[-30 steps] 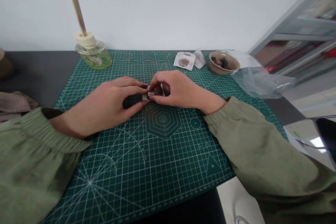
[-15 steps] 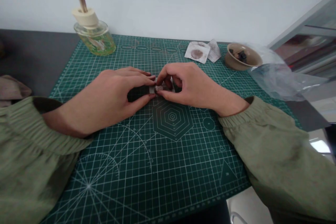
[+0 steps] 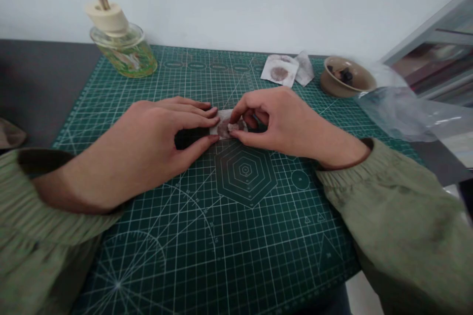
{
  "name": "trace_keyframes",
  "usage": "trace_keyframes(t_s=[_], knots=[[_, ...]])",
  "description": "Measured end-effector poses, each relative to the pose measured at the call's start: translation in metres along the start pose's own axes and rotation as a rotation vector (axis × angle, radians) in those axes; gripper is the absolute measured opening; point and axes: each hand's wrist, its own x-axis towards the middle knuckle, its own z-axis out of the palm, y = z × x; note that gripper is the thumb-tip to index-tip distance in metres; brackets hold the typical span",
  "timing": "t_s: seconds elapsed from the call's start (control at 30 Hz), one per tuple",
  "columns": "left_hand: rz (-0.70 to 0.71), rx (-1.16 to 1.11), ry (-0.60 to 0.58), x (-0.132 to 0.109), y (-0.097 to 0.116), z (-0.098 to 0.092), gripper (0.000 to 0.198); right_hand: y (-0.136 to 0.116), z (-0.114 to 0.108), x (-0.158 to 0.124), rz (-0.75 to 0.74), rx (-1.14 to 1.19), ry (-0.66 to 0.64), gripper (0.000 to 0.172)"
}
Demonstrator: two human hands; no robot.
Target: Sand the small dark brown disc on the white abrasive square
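Pinching a stained paper square [image 3: 223, 128] between half-closed left hand [image 3: 144, 150] and right hand [image 3: 281, 120]

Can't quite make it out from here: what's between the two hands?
In the head view, a small white paper piece with a brownish patch lies between the left hand and right hand, touching the fingertips of both.

The small white pad [image 3: 222, 129] — half hidden, its mark blurred

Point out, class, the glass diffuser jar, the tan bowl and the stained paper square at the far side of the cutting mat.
glass diffuser jar [image 3: 123, 56], head view, point on its glass body
tan bowl [image 3: 330, 83], head view, point on its outer wall
stained paper square [image 3: 279, 73], head view, point on its brown stain
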Motion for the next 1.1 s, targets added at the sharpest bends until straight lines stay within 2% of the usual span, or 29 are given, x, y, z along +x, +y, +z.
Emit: trace_keyframes(t_s=[0.13, 0.3, 0.43, 0.6, 0.73, 0.9, 1.03, 1.1], knots=[[-0.02, -0.028, 0.009, -0.0007, -0.0003, -0.0008, 0.037, 0.0004, 0.0007, 0.0007, 0.02, -0.01, 0.028, 0.011], [-0.052, -0.054, 0.0, -0.0034, 0.0012, -0.0055, 0.036, 0.0018, -0.0003, 0.0011, 0.03, 0.004, -0.017, 0.011], [-0.054, -0.035, 0.017, -0.0041, 0.002, -0.0048, 0.038, 0.0018, 0.0014, 0.001, 0.047, 0.033, 0.019, 0.011], [-0.048, -0.048, 0.003, -0.004, 0.0042, -0.0054, 0.038, 0.0009, 0.0017, 0.0008, 0.052, 0.069, -0.02, 0.013], [-0.065, -0.048, 0.0, -0.0045, 0.0035, -0.0048, 0.038, -0.0006, 0.0023, 0.0017, 0.088, 0.023, 0.036, 0.012], [-0.058, -0.049, 0.006, -0.004, 0.0029, -0.0026, 0.037, 0.001, 0.001, 0.0007, 0.072, 0.086, -0.031, 0.01], [-0.057, -0.046, -0.004, -0.0038, 0.0032, -0.0039, 0.038, 0.0014, 0.0013, 0.0011, 0.109, 0.07, 0.035, 0.012], [-0.059, -0.019, -0.016, -0.0043, 0.0032, -0.005, 0.041, 0.0009, 0.0014, 0.0009, 0.09, 0.108, 0.008, 0.01]])
